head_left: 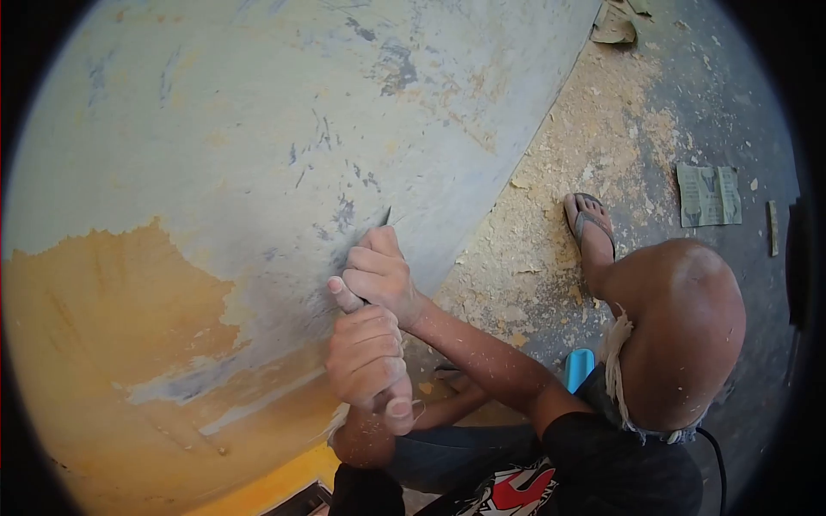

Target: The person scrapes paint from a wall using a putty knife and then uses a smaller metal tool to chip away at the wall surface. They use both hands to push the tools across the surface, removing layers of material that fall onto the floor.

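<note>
My right hand [383,268] is closed around a scraper, whose thin dark blade tip [387,215] sticks out past the fingers against the wall. Just below it, my left hand [368,357] is wrapped around the lower part of the same tool, so most of the handle is hidden. The wall [215,112] is pale grey and scuffed, with dark scratches around the blade. To the left of my hands, a ragged-edged patch of tan coating [120,301] remains on it. Pale dust speckles both forearms.
Flakes and dust [551,258] cover the floor along the wall. My sandalled foot [591,225] and bent knee [688,318] are at right. Beyond lie a creased printed sheet [709,196] and a small stick [773,228]. A blue object [579,370] is beside my leg.
</note>
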Motion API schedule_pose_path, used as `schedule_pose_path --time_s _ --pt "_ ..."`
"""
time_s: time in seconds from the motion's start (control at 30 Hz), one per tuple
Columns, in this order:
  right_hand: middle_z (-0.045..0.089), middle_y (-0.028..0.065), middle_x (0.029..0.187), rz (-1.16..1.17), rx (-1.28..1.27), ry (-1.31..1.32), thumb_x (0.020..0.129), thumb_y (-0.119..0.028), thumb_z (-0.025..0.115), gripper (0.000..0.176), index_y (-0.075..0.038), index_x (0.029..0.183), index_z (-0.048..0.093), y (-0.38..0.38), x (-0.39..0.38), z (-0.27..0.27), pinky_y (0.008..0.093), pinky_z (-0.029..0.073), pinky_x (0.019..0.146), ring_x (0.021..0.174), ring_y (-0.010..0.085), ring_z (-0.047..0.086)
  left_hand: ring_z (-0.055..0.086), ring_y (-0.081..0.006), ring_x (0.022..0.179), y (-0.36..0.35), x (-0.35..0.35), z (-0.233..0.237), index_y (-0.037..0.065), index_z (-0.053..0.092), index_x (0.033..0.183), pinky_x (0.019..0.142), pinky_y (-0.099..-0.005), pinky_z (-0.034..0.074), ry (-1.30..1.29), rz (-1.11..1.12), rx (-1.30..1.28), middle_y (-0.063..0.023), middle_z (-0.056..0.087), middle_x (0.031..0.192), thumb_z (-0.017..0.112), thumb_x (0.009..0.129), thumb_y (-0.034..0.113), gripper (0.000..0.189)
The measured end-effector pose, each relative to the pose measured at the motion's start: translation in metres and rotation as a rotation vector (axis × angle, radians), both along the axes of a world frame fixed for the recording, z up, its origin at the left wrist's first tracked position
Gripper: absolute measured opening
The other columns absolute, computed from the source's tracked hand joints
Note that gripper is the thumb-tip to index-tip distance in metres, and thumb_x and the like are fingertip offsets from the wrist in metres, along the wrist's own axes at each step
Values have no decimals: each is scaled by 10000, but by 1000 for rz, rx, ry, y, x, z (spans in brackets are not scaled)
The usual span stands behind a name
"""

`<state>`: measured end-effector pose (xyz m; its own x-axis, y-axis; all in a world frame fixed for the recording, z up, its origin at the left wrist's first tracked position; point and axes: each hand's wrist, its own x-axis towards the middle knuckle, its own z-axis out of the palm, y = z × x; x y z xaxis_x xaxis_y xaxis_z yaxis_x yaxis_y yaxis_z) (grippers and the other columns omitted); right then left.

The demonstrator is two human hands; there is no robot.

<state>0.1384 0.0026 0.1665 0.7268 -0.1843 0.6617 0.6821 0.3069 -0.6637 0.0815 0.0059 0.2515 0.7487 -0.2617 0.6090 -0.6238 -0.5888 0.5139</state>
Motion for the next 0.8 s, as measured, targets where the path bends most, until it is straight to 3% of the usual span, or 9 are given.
schedule_pose_path --time_s 0.13,0.23,0.33,0.4,0.5,0.53,0.6,0.7,0.8 --pt "411 31 707 -33 -13 95 829 -104 740 355 -112 631 445 4 3 -2 395 357 680 715 251 435 404 -189 405 6 -3 4 51 341 534 503 -335 436 -81 -73 -42 -29 362 463 499 1012 497 673" --pt "424 34 708 -47 -13 107 824 -96 738 348 -114 629 450 3 -5 1 401 360 685 717 257 440 422 -190 422 14 8 -1 45 351 542 493 -340 420 125 -46 -190 -20 356 464 496 1011 453 639" --pt "455 31 714 -32 66 70 812 -87 736 329 -114 627 465 -8 -3 7 412 356 693 717 263 444 407 -197 427 -2 1 2 47 349 549 483 -342 397 12 -123 -80 -26 353 472 478 1006 403 593" --pt "459 33 717 -14 -49 113 814 -89 737 330 -113 626 467 9 4 -10 410 353 687 716 260 441 366 -188 406 16 14 -6 49 354 547 471 -337 365 54 -5 -87 -26 341 470 465 994 361 556" --pt "433 39 705 -31 -4 137 819 -101 743 343 -113 621 462 -2 -5 3 408 348 687 722 256 437 346 -186 406 -9 15 2 53 342 547 460 -336 318 -49 -139 -74 -35 333 475 474 988 362 555" --pt "430 41 701 -9 40 128 817 -105 745 343 -115 619 465 -4 -4 5 409 343 687 724 256 437 346 -186 406 -5 21 -2 53 342 547 460 -336 318 -52 -144 -74 -35 333 475 474 988 362 555" --pt "420 47 695 -58 22 130 822 -108 746 364 -107 616 447 4 -7 -2 411 333 675 722 257 427 385 -190 418 1 17 -4 54 341 543 471 -338 351 66 81 -30 -41 351 482 477 984 370 560" --pt "421 49 696 -38 -8 169 824 -105 743 377 -104 614 430 1 7 -8 415 334 664 718 257 424 410 -202 439 1 12 -1 54 346 543 471 -334 354 74 -135 -43 -50 372 502 482 983 371 559" --pt "423 44 692 -69 6 124 802 -87 741 373 -105 602 426 5 3 -7 419 336 669 718 254 424 398 -201 426 0 12 -6 51 359 542 463 -325 355 37 14 -11 -46 368 499 486 982 374 559"
